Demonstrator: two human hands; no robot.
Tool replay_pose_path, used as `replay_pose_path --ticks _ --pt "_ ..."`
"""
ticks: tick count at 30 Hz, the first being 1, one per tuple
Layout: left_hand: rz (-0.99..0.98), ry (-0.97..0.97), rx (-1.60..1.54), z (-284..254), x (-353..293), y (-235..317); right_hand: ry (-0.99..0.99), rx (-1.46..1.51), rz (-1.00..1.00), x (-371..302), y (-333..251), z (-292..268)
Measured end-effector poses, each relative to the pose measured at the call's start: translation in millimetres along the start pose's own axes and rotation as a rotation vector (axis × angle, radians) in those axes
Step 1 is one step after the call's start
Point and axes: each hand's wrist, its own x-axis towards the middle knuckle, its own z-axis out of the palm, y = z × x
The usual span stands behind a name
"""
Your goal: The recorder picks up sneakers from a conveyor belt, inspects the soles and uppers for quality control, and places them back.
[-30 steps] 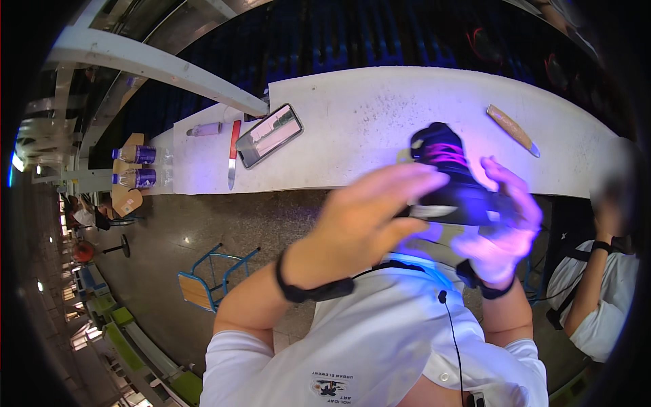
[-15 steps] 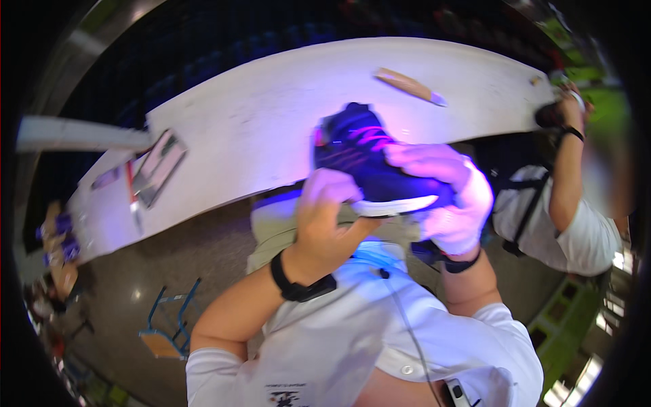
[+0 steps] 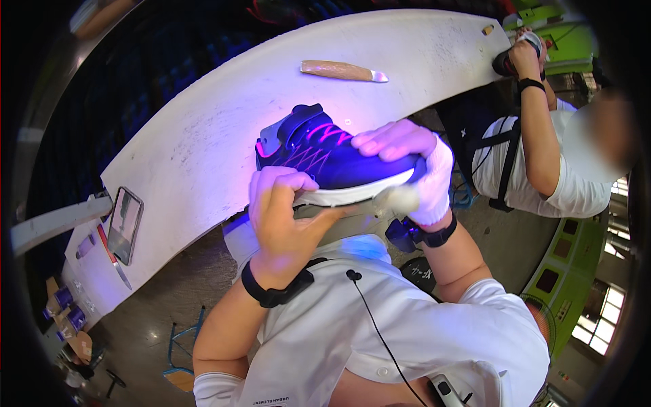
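A black sneaker (image 3: 346,163) with pink laces and a white sole is held above the table's near edge, toe to the right, under violet light. My left hand (image 3: 281,207), bare, grips its side near the heel, with fingers on the upper and the thumb stretched along under the sole. My right hand (image 3: 410,166), in a whitish glove, is wrapped round the toe, its fingers lying over the top. A blurred pale rounded thing (image 3: 397,201) shows by the right hand, below the sole; I cannot make out what it is. A dark shoe-tree-like insert or strap (image 3: 306,121) shows at the opening.
A wooden-handled blade (image 3: 342,70) lies beyond the shoe on the white table (image 3: 203,129). At the left are a phone (image 3: 125,224), a red-handled knife (image 3: 112,254) and a pale metal arm (image 3: 61,224). A co-worker (image 3: 542,146) at the right handles another shoe. A blue-framed stool (image 3: 182,353) stands lower left.
The view has shifted, so the shoe and table appear farther left. The shoe has tilted a little, its side showing more. Both hands keep their hold on it.
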Motion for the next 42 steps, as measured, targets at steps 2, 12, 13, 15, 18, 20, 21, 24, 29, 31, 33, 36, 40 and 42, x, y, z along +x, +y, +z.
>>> replay_pose_path --ticks 2,12,13,15,18,20,21,24,29,31,33,36,40,42 --pt "0.157 -0.076 0.384 -8 10 -2 0.209 0.191 0.071 -7 18 -6" --pt "0.248 -0.371 0.526 -25 59 -13 -0.128 -0.698 0.233 -9 20 -27" --pt "0.258 -0.329 0.514 -23 59 -11 -0.166 -0.727 0.294 -7 15 -24" --pt "0.205 -0.372 0.49 -22 59 -12 -0.125 -0.708 0.358 -4 10 -19" --pt "0.192 -0.321 0.53 -32 58 -20 -0.138 -0.771 0.395 2 11 -20" --pt "0.098 -0.363 0.331 -50 61 -32 -0.213 -0.879 0.271 9 22 -29" --pt "0.067 -0.353 0.265 -64 63 -39 -0.178 -0.847 0.283 11 31 -32" --pt "0.037 -0.33 0.126 -106 66 -43 -0.105 -0.69 0.407 25 59 -29" --pt "0.16 -0.153 0.052 -144 75 8 -0.03 -0.014 0.504 59 71 38" --pt "0.379 -0.091 0.21 -143 77 33 -0.096 -0.005 0.323 75 46 61" --pt "0.347 -0.112 0.225 -129 77 51 -0.157 -0.013 0.079 87 12 74" --pt "0.165 -0.138 0.267 -121 74 60 -0.188 -0.288 0.118 108 -14 86" --pt "-0.062 -0.272 0.364 -131 76 53 -0.316 0.023 -0.096 122 -1 96" --pt "0.007 -0.286 0.353 -136 79 48 -0.295 0.154 -0.005 122 10 98"
